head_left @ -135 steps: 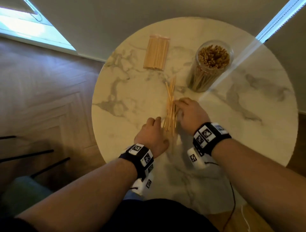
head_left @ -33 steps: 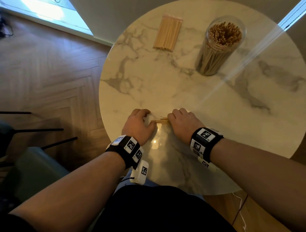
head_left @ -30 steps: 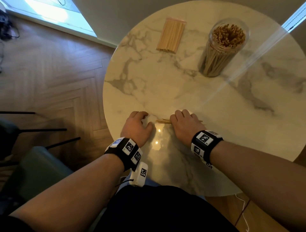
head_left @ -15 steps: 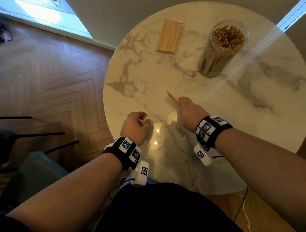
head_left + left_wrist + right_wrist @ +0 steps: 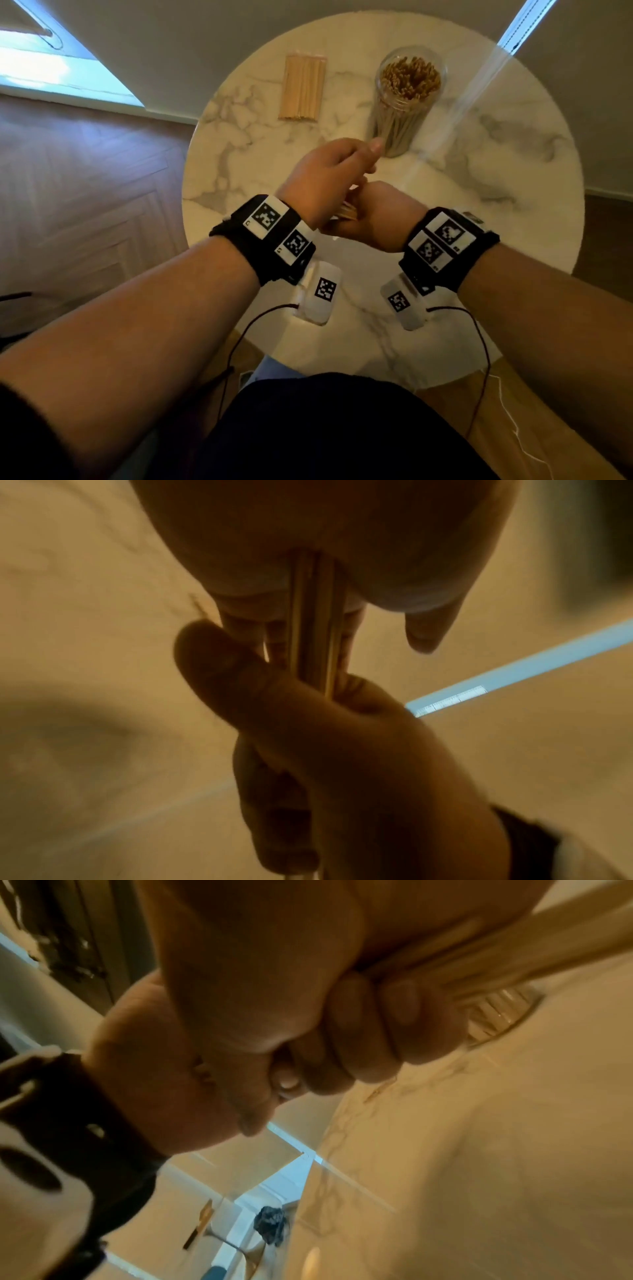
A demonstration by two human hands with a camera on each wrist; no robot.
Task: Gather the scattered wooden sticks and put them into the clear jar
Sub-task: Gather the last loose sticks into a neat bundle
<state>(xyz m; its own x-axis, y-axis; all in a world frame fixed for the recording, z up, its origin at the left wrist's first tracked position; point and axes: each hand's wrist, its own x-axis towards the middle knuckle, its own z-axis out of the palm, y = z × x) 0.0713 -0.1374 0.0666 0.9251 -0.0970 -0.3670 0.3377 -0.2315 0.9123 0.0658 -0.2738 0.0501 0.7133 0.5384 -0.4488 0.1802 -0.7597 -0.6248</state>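
Both hands are raised above the marble table (image 5: 496,192), pressed together around a small bundle of wooden sticks (image 5: 346,213). My right hand (image 5: 371,205) has its fingers (image 5: 359,1031) curled round the bundle (image 5: 479,953). My left hand (image 5: 352,164) closes over the bundle's other part; in the left wrist view the sticks (image 5: 315,631) run out from under its palm into the right hand's fist. The clear jar (image 5: 407,102), packed with upright sticks, stands on the table just beyond the hands.
A flat wrapped pack of sticks (image 5: 303,89) lies at the table's far left, beside the jar. The round table's near edge is close to my lap. Wooden floor lies to the left, with dark chair legs (image 5: 15,296) at the edge of view.
My right hand has lifted the gathered sticks off the table and up toward me. My left hand has left the tabletop and joined it on the bundle.
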